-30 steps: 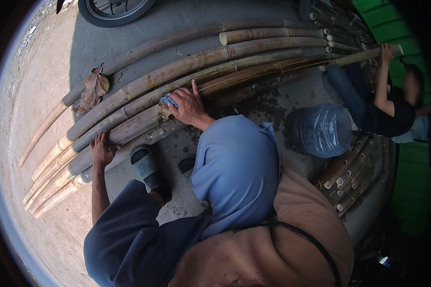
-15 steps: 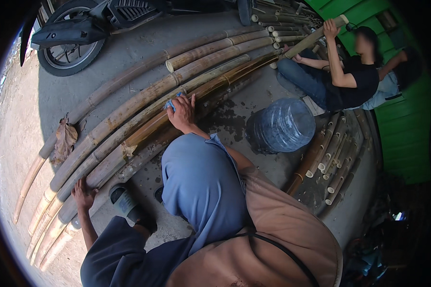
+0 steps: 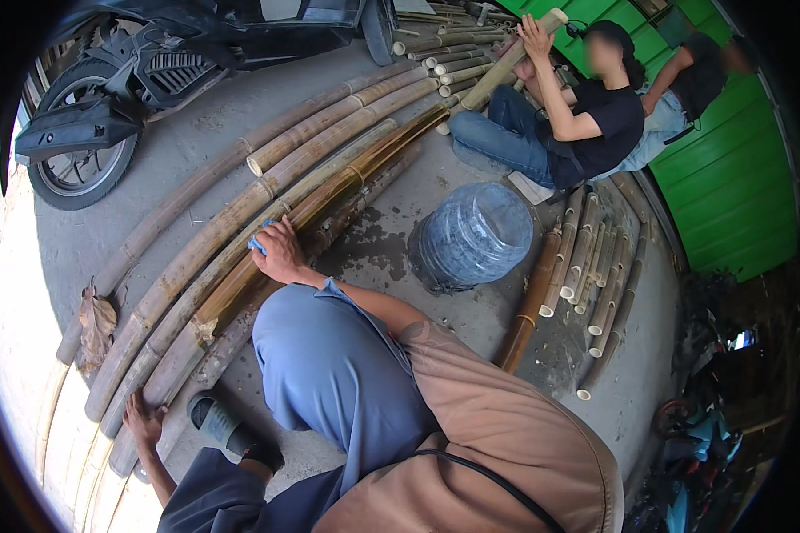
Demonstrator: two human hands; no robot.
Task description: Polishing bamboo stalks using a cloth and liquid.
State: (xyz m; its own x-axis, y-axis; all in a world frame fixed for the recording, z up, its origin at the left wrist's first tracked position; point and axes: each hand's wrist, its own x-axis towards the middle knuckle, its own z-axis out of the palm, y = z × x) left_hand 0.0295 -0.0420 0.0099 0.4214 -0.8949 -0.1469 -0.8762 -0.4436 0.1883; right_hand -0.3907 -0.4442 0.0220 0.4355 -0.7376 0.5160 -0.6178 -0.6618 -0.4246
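My right hand (image 3: 282,252) is closed on a crumpled blue cloth (image 3: 260,238), pressing it against a wet, glossy brown bamboo pole (image 3: 329,195). Part of the cloth is hidden under the fingers. Lower along this pole, my left hand (image 3: 146,425) straddles it, with fingers over the far side and thumb on the near side. A pale patch (image 3: 206,331) marks the pole between my hands. Other long bamboo poles (image 3: 187,266) lie beside it on the far side, and a darker pole (image 3: 351,213) lies on the near side.
A clear blue plastic water jug (image 3: 471,238) stands right of the poles, by wet floor. Shorter bamboo pieces (image 3: 587,258) lie further right. A seated co-worker (image 3: 587,124) holds a bamboo pole (image 3: 507,71); another person (image 3: 693,75) sits behind. A motorcycle (image 3: 89,133) stands far left.
My view has turned, so the scene sits further left. My right hand and the cloth have slid slightly along the pole toward my left hand, which stays in place.
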